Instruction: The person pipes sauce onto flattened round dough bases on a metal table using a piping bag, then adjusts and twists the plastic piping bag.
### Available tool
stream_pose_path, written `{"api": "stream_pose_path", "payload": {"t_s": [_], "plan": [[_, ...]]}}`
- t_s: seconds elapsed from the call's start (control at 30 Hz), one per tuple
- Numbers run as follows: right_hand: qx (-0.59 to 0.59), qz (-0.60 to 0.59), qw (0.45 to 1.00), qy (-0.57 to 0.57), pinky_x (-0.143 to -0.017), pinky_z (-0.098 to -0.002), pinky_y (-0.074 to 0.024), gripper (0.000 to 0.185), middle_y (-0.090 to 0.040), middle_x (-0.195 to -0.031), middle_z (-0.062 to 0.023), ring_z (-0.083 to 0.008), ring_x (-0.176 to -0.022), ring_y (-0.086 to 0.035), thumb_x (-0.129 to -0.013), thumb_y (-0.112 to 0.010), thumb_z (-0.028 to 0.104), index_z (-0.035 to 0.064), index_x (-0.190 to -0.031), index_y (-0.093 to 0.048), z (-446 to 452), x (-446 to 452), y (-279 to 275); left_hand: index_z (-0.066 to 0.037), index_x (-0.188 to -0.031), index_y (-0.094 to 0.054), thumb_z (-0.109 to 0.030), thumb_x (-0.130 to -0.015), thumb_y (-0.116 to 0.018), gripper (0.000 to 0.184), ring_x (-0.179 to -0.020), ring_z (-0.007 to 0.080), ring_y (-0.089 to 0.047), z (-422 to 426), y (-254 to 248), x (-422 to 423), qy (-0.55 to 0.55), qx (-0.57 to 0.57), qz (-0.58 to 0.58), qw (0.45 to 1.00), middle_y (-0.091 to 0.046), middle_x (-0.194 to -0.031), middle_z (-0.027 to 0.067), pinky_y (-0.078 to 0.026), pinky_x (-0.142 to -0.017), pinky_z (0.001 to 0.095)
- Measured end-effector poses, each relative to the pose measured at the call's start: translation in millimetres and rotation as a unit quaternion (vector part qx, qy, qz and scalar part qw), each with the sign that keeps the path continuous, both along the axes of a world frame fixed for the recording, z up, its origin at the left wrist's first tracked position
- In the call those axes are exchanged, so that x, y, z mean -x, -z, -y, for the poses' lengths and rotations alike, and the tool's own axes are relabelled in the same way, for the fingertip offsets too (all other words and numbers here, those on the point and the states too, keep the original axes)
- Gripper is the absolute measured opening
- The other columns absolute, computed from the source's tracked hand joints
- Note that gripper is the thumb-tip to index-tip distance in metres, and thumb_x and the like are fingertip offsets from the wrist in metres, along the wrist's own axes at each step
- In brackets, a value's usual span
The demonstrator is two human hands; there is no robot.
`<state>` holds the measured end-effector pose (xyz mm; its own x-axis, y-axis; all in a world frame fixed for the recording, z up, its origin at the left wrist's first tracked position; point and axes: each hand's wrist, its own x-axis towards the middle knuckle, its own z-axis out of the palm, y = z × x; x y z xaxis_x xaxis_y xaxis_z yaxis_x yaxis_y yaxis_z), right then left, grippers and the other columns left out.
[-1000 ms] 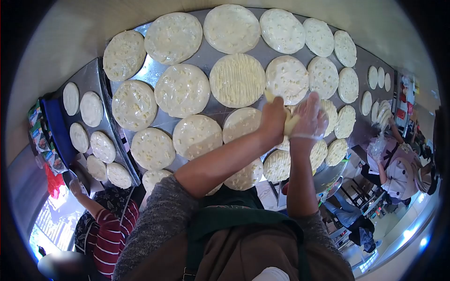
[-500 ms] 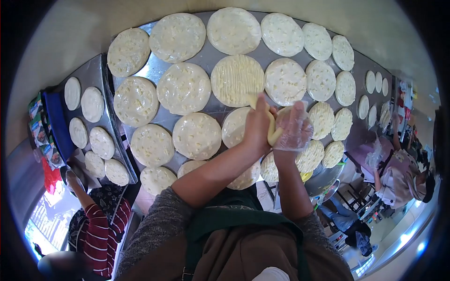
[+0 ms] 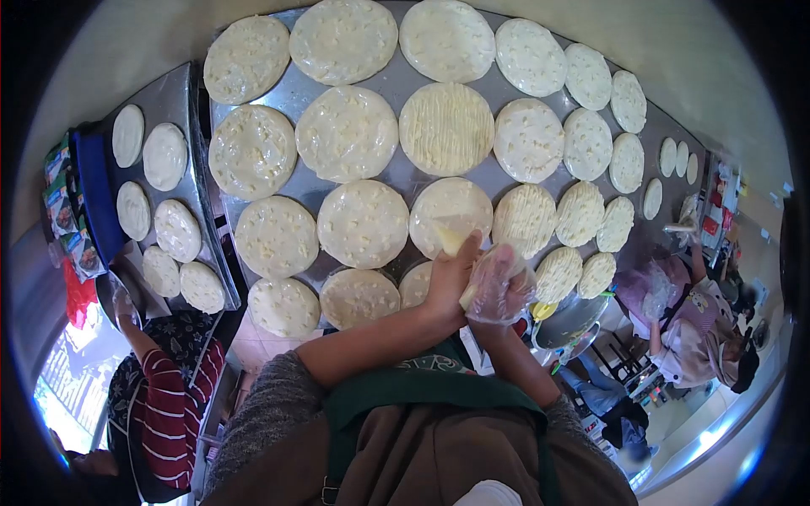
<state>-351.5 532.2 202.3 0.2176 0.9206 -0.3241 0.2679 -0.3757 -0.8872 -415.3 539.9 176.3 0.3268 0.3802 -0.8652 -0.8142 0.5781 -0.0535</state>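
Both my hands hold a piping bag (image 3: 449,239) of pale yellow cream. My bare left hand (image 3: 453,282) is wrapped round its front part near the tip. My right hand (image 3: 502,285), in a clear plastic glove, is closed around the rear part, mostly hiding it. The bag's tip is over the near part of a round flat dough (image 3: 451,202) dotted with pale chunks; whether it touches cannot be seen. Just beyond lies a dough round covered in piped cream lines (image 3: 446,128). Another striped round (image 3: 524,221) lies to the right.
Several chunk-dotted dough rounds (image 3: 363,223) lie in rows on the metal table (image 3: 405,190). A second metal table (image 3: 202,215) at left holds more rounds. Metal bowls (image 3: 567,325) stand near right. A person in striped sleeves (image 3: 164,422) is at left; other people (image 3: 688,337) are at right.
My hands and the piping bag have moved nearer to me, from the edge of the striped round to the chunk-dotted round in the nearer row. The camera view has shifted slightly.
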Motion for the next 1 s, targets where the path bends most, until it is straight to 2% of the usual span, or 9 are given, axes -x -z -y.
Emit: {"api": "stream_pose_path", "payload": {"t_s": [0.1, 0.2, 0.3, 0.53, 0.67, 0.77, 0.83, 0.87, 1.0], "plan": [[-0.002, -0.050, 0.996, 0.069, -0.047, -0.0226, -0.0370, 0.039, -0.051, -0.053, -0.0035, -0.0107, -0.051, -0.049, -0.089, -0.047, 0.027, 0.0053, -0.057, -0.050, 9.4, 7.0, -0.7, -0.005, -0.078, -0.051, -0.024, -0.084, -0.055, 0.020, -0.058, 0.0109, -0.051, 10.5, 7.6, 1.4, 0.027, -0.018, -0.004, 0.999, -0.051, -0.064, 0.0029, -0.042, -0.051, 0.0264], [-0.049, -0.149, 0.983, 0.092, -0.045, -0.0228, -0.0355, 0.034, -0.052, -0.055, -0.0008, -0.0066, -0.051, -0.048, -0.089, -0.049, 0.023, 0.0032, -0.062, -0.053, 9.8, 4.2, -0.1, -0.004, -0.090, -0.052, -0.029, -0.085, -0.053, 0.026, -0.066, 0.0161, -0.057, 13.1, 36.1, 4.1, 0.071, -0.023, -0.041, 0.996, -0.055, -0.074, 0.0068, -0.047, -0.060, 0.0298], [0.021, -0.134, 0.973, 0.187, -0.045, -0.0224, -0.0343, 0.034, -0.051, -0.054, 0.0009, -0.0049, -0.051, -0.047, -0.089, -0.050, 0.025, 0.0044, -0.062, -0.053, 4.3, 18.6, -8.0, -0.006, -0.075, -0.049, -0.022, -0.085, -0.053, 0.019, -0.052, 0.0127, -0.046, 11.6, 29.2, -5.9, -0.020, 0.052, 0.006, 0.998, -0.047, -0.062, 0.0025, -0.042, -0.048, 0.0268], [0.013, -0.128, 0.990, 0.064, -0.043, -0.0224, -0.0315, 0.042, -0.047, -0.048, 0.0022, -0.0038, -0.048, -0.043, -0.089, -0.049, 0.027, 0.0064, -0.053, -0.048, -8.1, 16.9, 3.4, -0.004, -0.082, -0.050, -0.023, -0.085, -0.050, 0.019, -0.062, 0.0148, -0.052, 20.8, 37.1, 3.5, -0.008, -0.010, 0.000, 1.000, -0.052, -0.074, 0.0058, -0.045, -0.055, 0.0288], [0.060, -0.167, 0.979, 0.104, -0.050, -0.0248, -0.0421, 0.025, -0.053, -0.060, -0.0005, -0.0074, -0.051, -0.049, -0.085, -0.056, 0.025, 0.0057, -0.070, -0.054, 22.8, 9.8, 23.2, -0.001, -0.101, -0.050, -0.019, -0.084, -0.054, 0.025, -0.080, 0.0129, -0.056, 47.0, 39.9, 11.0, 0.108, -0.150, -0.098, 0.978, -0.057, -0.092, 0.0077, -0.046, -0.069, 0.0284], [-0.260, 0.256, 0.910, -0.198, -0.049, -0.0234, -0.0410, 0.028, -0.052, -0.058, 0.0003, -0.0070, -0.051, -0.049, -0.086, -0.055, 0.027, 0.0051, -0.067, -0.055, -3.7, 1.3, 20.0, -0.001, -0.103, -0.049, -0.017, -0.082, -0.057, 0.027, -0.082, 0.0129, -0.056, 32.1, 47.2, 14.1, 0.092, -0.227, -0.107, 0.963, -0.057, -0.093, 0.0088, -0.046, -0.070, 0.0289], [-0.144, 0.064, 0.981, -0.109, -0.046, -0.0248, -0.0383, 0.016, -0.052, -0.059, -0.0007, -0.0091, -0.049, -0.047, -0.082, -0.056, 0.020, 0.0062, -0.088, -0.050, -3.5, 7.3, 18.9, 0.000, -0.095, -0.050, -0.019, -0.082, -0.053, 0.023, -0.075, 0.0155, -0.057, 25.1, 44.5, 12.3, 0.055, -0.209, -0.112, 0.970, -0.057, -0.085, 0.0101, -0.047, -0.065, 0.0303], [-0.211, 0.151, 0.949, -0.176, -0.044, -0.0266, -0.0363, 0.032, -0.052, -0.062, -0.0020, -0.0121, -0.048, -0.047, -0.079, -0.057, 0.012, 0.0075, -0.108, -0.044, 3.5, -3.9, 34.4, 0.001, -0.088, -0.051, -0.021, -0.083, -0.048, 0.023, -0.068, 0.0179, -0.057, 20.9, 31.9, 10.1, 0.034, -0.154, -0.124, 0.980, -0.056, -0.077, 0.0109, -0.047, -0.061, 0.0315], [-0.104, 0.020, 0.984, -0.144, -0.041, -0.0298, -0.0343, 0.057, -0.052, -0.063, -0.0047, -0.0160, -0.047, -0.047, -0.074, -0.058, 0.002, 0.0059, -0.128, -0.038, 37.2, -15.1, 51.6, 0.001, -0.078, -0.052, -0.024, -0.084, -0.042, 0.027, -0.060, 0.0213, -0.058, 39.4, 21.0, 1.7, -0.029, 0.056, -0.044, 0.997, -0.056, -0.070, 0.0132, -0.048, -0.057, 0.0341]]}}
